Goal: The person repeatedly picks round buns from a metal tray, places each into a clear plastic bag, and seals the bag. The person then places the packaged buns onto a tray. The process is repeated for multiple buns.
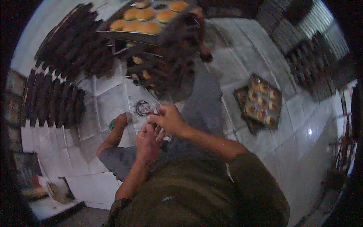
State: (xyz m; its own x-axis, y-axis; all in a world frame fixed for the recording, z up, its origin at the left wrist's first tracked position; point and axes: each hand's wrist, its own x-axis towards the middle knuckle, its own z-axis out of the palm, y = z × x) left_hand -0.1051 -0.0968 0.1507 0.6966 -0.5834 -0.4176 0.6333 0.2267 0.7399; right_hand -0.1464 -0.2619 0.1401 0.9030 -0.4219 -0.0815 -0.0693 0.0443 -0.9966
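Observation:
In front of my body my two hands meet, blurred by motion. My right hand (170,119) has its fingers curled by a small pale object (154,110), too blurred to name. Just below and left of it is my left hand (149,142), its fingers bent and close to the right fingers; whether it holds anything cannot be told. Beyond them a dark coiled ring, perhaps a cable (142,108), appears over the tiled floor. Farther off, a metal tray (130,33) of golden buns (146,14) tops a stack of trays.
Trays of round baked goods (262,100) lie on the tiled floor (252,56) at the right. Rows of dark stacked trays (51,99) stand at the left, with more dark stacks (314,65) at the upper right. A person's foot (206,56) is beside the bun trays.

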